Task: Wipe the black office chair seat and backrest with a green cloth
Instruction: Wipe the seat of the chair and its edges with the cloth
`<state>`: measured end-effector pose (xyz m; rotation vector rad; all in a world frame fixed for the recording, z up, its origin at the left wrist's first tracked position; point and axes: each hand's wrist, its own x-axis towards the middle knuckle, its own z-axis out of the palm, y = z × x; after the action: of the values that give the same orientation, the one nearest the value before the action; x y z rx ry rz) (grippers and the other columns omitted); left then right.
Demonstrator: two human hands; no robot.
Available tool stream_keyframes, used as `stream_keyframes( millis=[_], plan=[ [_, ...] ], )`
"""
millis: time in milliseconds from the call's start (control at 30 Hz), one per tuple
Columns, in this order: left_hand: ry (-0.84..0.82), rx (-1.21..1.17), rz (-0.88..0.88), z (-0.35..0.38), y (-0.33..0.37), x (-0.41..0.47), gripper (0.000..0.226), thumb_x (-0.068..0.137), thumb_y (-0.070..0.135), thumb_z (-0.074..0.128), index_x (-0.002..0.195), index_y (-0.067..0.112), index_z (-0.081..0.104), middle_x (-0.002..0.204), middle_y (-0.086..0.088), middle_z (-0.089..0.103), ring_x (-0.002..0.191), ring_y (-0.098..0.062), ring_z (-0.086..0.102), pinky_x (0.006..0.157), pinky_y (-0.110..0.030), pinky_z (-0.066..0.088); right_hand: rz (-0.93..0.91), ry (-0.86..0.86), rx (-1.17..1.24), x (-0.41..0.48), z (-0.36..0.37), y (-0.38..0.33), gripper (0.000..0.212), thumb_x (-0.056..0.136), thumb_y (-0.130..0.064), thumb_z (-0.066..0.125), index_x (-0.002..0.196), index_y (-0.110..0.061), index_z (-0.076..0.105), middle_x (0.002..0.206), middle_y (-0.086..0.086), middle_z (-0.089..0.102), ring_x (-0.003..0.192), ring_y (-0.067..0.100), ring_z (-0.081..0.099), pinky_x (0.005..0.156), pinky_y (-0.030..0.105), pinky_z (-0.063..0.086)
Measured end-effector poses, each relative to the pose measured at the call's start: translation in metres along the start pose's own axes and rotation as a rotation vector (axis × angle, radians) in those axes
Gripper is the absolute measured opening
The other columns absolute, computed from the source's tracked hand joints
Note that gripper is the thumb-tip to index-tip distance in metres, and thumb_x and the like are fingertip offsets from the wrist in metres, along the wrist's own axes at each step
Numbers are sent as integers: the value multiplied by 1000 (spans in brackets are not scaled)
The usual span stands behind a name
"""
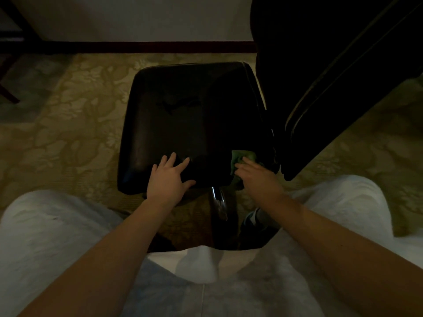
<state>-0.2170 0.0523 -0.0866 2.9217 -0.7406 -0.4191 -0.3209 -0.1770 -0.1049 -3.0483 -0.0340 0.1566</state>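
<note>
The right hand (254, 177) pressed the green cloth (240, 160) on the seat's (183, 115) near right corner — grip flat, not clenched. The seat stretched leftward, the backrest (320, 76) just right. The left hand (169, 177) lay spread on the seat.

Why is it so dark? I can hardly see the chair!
Head view: the room is dim, so the black seat and backrest lose detail; the green cloth under the right hand looks dull; the left hand and pale trousers show best.
</note>
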Motion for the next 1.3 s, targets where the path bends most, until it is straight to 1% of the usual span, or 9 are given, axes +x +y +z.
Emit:
stream_keyframes(
  millis=[67, 167, 333, 400, 567, 767, 1000, 1133, 1300],
  plan=[
    [0, -15, -5, 0, 0, -1, 71, 94, 54, 54, 155, 35, 23, 165, -6, 16, 152, -30, 13, 121, -49, 14, 58, -21, -20, -8, -1, 7, 47, 98, -7, 50, 144, -12, 45, 156, 3, 35, 150, 20, 18, 121, 33, 18],
    [-4, -20, -15, 0, 3, -2, 71, 95, 53, 54, 155, 35, 22, 165, -7, 15, 152, -30, 12, 122, -49, 13, 93, 11, 2, -12, 0, 10, 48, 99, -10, 49, 147, -12, 41, 158, 3, 32, 150, 19, 15, 120, 29, 11],
    [-10, -18, -21, 0, 5, -2, 70, 96, 52, 54, 155, 34, 22, 165, -8, 14, 152, -31, 12, 122, -51, 13, 27, -11, 45, -2, 7, -11, 52, 53, 2, 90, 101, -5, 73, 114, 13, 71, 116, 33, 63, 91, 45, 56],
    [-7, -11, -21, -1, 5, -3, 70, 95, 52, 55, 155, 34, 23, 165, -8, 15, 151, -31, 12, 122, -50, 14, -15, -22, 56, -1, 8, -17, 50, 48, 4, 90, 95, -6, 75, 108, 11, 73, 110, 33, 66, 83, 46, 59],
    [-10, -4, -25, -3, 3, -2, 71, 94, 53, 56, 155, 35, 24, 165, -6, 16, 151, -30, 14, 121, -49, 16, -8, 21, 45, -12, 12, 0, 44, 62, 8, 81, 105, -1, 73, 117, 14, 70, 120, 35, 60, 98, 48, 51],
    [3, 16, -16, -1, 4, -2, 72, 93, 57, 54, 155, 35, 25, 164, -6, 18, 151, -30, 16, 121, -49, 19, 195, 69, 183, -30, -6, 17, 45, 102, -3, 42, 146, -10, 41, 157, 3, 33, 150, 18, 18, 117, 23, 10],
    [-12, 118, 29, -4, 22, 2, 76, 94, 51, 54, 155, 19, 24, 161, -15, 22, 148, -36, 18, 121, -51, 21, 181, 118, 290, -12, 3, -1, 40, 96, -1, 51, 136, -4, 55, 148, 10, 46, 146, 25, 30, 117, 26, 13],
    [-39, 51, 173, -6, 38, 14, 81, 93, 57, 51, 157, 29, 11, 165, -14, 1, 151, -39, 0, 121, -58, 12, 165, 116, 332, -13, 5, 3, 35, 78, 4, 59, 110, 0, 71, 121, 16, 67, 123, 35, 58, 106, 37, 31],
    [-178, 42, 95, -9, 35, 36, 90, 88, 74, 44, 157, 37, 0, 165, -15, 1, 150, -42, 3, 120, -56, 18, 237, 73, 318, -27, -9, 21, 43, 101, -4, 43, 143, -5, 46, 155, 5, 36, 149, 17, 19, 112, 12, 5]
  ],
)
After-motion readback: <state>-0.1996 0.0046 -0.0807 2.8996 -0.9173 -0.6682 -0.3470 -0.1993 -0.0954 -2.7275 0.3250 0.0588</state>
